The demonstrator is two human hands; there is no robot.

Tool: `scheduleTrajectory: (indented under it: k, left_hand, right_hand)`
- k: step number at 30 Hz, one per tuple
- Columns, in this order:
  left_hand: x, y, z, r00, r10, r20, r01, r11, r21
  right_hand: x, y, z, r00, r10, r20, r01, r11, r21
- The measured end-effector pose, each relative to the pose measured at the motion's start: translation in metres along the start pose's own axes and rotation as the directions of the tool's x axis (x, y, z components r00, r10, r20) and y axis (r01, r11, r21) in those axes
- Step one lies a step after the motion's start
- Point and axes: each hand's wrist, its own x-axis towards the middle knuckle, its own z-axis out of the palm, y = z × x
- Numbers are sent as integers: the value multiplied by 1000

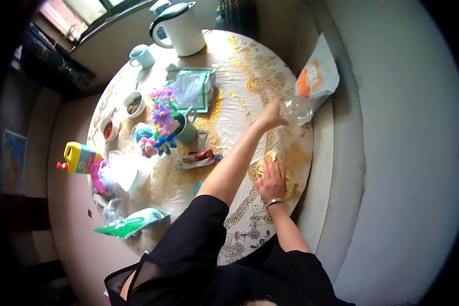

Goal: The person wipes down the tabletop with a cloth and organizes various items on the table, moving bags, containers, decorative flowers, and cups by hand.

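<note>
A clear round jar (298, 110) is near the table's right edge, beside a white and orange bag. My left hand (273, 114) reaches across to it, thumb and fingers around its near side. Below, my right hand (273, 181), with a bracelet at the wrist, presses on a crumpled yellow cloth (291, 186) that lies on the patterned tablecloth (245, 196). Parts of the cloth show above and to the right of the fingers.
The white and orange bag (319, 76) leans at the right edge. Leftward are a white kettle (186, 33), a silver packet (189, 87), a green mug (186, 130) with colourful flowers (163, 115), small bowls (133, 105), a yellow bottle (80, 158) and a green bag (132, 223).
</note>
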Motion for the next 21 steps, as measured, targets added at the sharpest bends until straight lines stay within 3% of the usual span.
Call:
scheduleTrajectory:
  k: [3,6,8,10,13,15,18,21]
  left_hand:
    - [-10,5,6,988,-121,92,124,992,-28]
    - [-7,2,19,995,-95,-9,95,995,-15]
    - [-14,12,19,999,27,-42,-28,999,-37]
    - [-22,29,14,995,-95,-10,96,994,50]
    - [-51,46,7,975,-128,-183,164,967,197]
    - [-73,51,3,921,30,-388,-11,999,52]
    - [-138,54,-14,853,-35,-520,34,999,-11]
    - [-214,48,-35,826,-127,-549,157,988,8]
  right_hand:
    - [-1,1,3,999,2,-38,-2,1000,-13]
    - [-1,2,6,999,4,-40,-4,1000,-20]
    - [-5,5,7,1000,-3,-22,3,1000,-16]
    - [-3,6,10,1000,-16,0,16,1000,-14]
    - [-3,8,14,1000,-27,12,27,998,-62]
    - [-4,10,17,999,-33,-5,33,997,-73]
    - [-4,13,19,998,-56,-17,55,996,-75]
    - [-4,11,19,997,-65,-31,63,996,-65]
